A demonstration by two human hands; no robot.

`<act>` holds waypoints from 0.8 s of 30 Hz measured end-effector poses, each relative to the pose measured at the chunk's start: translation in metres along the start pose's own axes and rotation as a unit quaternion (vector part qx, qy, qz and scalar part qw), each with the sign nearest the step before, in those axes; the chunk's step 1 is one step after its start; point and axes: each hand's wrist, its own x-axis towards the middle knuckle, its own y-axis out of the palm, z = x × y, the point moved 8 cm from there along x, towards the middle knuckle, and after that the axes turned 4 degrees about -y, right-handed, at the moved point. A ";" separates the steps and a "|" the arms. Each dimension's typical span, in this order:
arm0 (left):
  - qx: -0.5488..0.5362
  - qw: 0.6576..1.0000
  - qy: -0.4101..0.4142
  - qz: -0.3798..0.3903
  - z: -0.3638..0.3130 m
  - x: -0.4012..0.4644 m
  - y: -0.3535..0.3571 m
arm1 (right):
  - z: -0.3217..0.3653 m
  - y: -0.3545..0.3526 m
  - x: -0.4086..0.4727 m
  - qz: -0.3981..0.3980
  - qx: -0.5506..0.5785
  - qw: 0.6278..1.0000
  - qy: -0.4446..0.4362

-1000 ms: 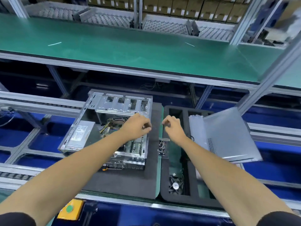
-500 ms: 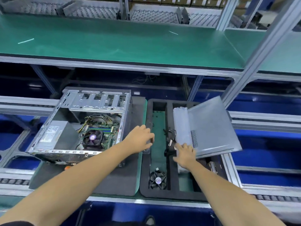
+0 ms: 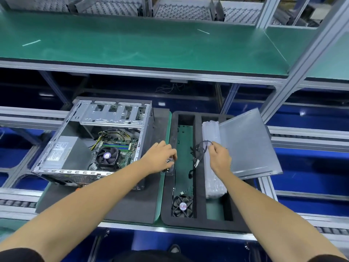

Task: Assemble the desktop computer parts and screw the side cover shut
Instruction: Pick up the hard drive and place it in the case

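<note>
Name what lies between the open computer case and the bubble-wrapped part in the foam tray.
In the head view: a clear screw box held by the left hand, then the tray's left slot with black cables.

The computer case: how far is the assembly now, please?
Done: the computer case lies open with its power supply, motherboard and CPU fan inside. In hand: the right hand pinches a black cable above the foam tray; the left hand grips a small clear box. Left: the loose fan is in the tray, and the side cover is off, unscrewed.
</note>
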 end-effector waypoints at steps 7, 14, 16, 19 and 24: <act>-0.116 0.991 -0.060 -0.003 0.004 0.006 -0.003 | 0.024 -0.001 0.013 0.007 0.186 0.983 -0.006; -0.493 0.863 -0.110 0.026 -0.015 0.019 -0.019 | 0.075 0.018 0.020 0.147 0.338 0.928 0.057; -0.522 0.847 -0.098 0.026 -0.020 0.023 -0.026 | 0.084 0.021 0.024 0.163 0.357 0.916 0.084; -0.528 0.842 -0.111 0.016 -0.019 0.023 -0.037 | 0.093 0.020 0.027 0.179 0.371 0.909 0.060; -0.488 0.859 -0.147 0.057 -0.011 0.019 -0.026 | 0.051 0.014 0.029 0.141 0.296 0.943 0.060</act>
